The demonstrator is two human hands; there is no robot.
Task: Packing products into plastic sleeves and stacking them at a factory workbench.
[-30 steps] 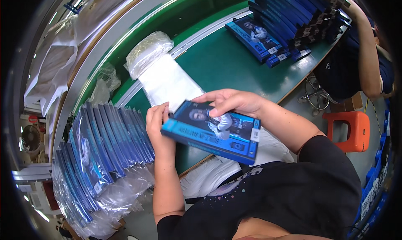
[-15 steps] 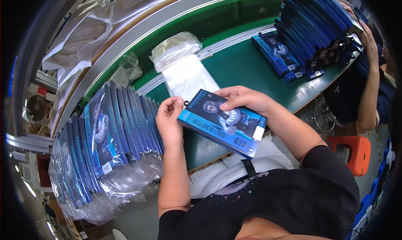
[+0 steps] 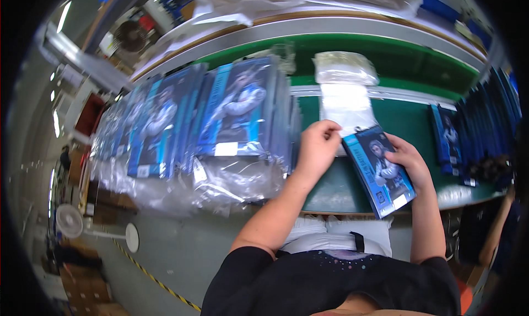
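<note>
My right hand is wrapped around the right edge of the blue box, with my thumb pressed on its printed front. A second ago my left hand was against the box's other end; now it has come off, and its fingertips are bunched together just beside the box's top left corner. They sit at the near edge of the pale plastic sheets, but I cannot tell whether they pinch one.

The box itself has turned: it lay more crosswise in front of me and now points steeply away, its top end nearest my left hand. As I judge it, the right hand alone now bears the box, which leaves the left free to work at the plastic.

My view has swung leftward too, so the plastic-wrapped boxes spread wide to the left of my left hand, with loose clear film hanging below them. Beyond my right hand, farther right, the row of dark boxes stands on the green counter, with a co-worker's forearm near it.
</note>
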